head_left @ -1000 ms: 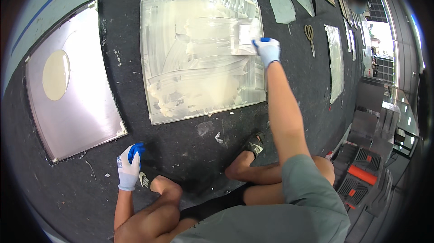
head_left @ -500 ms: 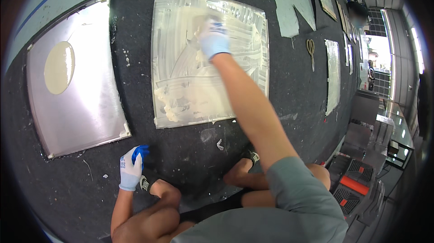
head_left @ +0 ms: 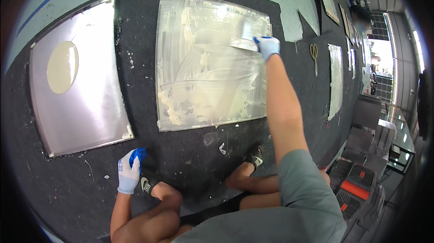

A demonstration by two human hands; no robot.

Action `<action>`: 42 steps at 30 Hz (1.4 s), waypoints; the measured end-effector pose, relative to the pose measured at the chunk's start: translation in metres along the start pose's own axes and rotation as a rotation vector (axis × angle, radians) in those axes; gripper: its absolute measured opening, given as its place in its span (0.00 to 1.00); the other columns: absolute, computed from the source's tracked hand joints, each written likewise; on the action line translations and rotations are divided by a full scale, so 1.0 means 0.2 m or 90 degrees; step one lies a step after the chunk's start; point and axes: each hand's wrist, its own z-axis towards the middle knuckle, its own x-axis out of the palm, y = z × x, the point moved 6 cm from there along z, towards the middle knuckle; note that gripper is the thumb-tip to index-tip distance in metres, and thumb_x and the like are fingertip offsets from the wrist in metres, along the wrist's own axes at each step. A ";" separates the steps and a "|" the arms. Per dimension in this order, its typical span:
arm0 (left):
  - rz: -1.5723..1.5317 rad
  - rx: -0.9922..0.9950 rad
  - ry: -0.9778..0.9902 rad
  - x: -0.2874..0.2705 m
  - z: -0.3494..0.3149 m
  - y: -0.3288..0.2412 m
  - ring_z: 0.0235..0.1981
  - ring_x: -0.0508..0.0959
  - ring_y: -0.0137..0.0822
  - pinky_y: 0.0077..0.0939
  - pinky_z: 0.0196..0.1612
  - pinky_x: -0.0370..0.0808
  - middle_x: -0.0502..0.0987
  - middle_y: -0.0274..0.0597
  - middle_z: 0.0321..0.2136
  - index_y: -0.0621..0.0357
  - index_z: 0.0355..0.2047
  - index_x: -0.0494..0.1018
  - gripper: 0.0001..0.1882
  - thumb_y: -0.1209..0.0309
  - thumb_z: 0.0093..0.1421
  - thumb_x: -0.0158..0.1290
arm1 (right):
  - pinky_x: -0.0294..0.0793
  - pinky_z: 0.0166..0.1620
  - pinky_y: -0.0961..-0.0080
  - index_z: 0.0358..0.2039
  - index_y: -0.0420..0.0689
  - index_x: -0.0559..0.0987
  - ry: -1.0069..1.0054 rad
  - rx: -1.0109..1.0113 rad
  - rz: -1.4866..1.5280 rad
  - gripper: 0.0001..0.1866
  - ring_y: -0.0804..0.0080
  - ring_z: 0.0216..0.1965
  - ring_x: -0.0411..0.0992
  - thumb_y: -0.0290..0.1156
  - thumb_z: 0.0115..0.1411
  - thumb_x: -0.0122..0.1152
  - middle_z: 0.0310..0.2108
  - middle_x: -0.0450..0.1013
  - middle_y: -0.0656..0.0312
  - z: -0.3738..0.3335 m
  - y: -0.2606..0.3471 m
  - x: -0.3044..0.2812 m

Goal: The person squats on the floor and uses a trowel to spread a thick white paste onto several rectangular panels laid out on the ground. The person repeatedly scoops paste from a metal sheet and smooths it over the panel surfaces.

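Note:
My right hand (head_left: 268, 46), in a white glove with blue-coated fingers, grips a wide, flat scraper (head_left: 244, 44) at the right side of a rectangular panel (head_left: 212, 102). Cream-coloured paste (head_left: 174, 114) covers the panel in streaks and swept arcs, thicker at its lower left. The scraper's blade lies against the coated surface; a pale rectangle shows just above it. Beside my left foot, my left hand (head_left: 130, 165) is loosely closed in a matching glove, apart from both panels, with nothing visible in it.
A shiny metal panel (head_left: 97, 84) with an oval pool of cream liquid (head_left: 63, 68) lies at left. Scissors (head_left: 314, 57) and a narrow pale panel (head_left: 335, 80) are on the dark floor covering (head_left: 190, 152) to the right. Black-and-orange equipment (head_left: 355, 186) stands at lower right.
My right hand has swept rightward across the panel to its right side, and the scraper now shows clearly. My left hand has barely moved, its fingers slightly more curled.

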 end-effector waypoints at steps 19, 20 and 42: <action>0.026 0.082 0.006 0.03 -0.01 -0.14 0.36 0.85 0.36 0.32 0.42 0.80 0.87 0.50 0.38 0.69 0.50 0.81 0.15 0.72 0.71 0.50 | 0.82 0.48 0.54 0.37 0.39 0.86 -0.034 -0.143 0.056 0.14 0.44 0.42 0.83 0.35 0.58 0.60 0.39 0.83 0.41 0.01 1.61 -0.08; 0.022 0.070 0.015 0.04 0.00 -0.13 0.36 0.85 0.37 0.32 0.42 0.80 0.87 0.50 0.38 0.69 0.50 0.81 0.15 0.72 0.71 0.50 | 0.82 0.46 0.55 0.33 0.39 0.86 -0.025 -0.081 0.085 0.14 0.46 0.40 0.83 0.38 0.57 0.62 0.37 0.83 0.42 0.04 1.57 -0.08; 0.013 0.051 0.017 0.03 0.02 -0.12 0.40 0.87 0.44 0.35 0.46 0.81 0.86 0.53 0.39 0.69 0.48 0.81 0.14 0.73 0.69 0.51 | 0.82 0.52 0.56 0.44 0.40 0.86 -0.046 0.049 -0.130 0.16 0.45 0.45 0.83 0.33 0.63 0.56 0.43 0.83 0.41 0.04 0.67 -0.28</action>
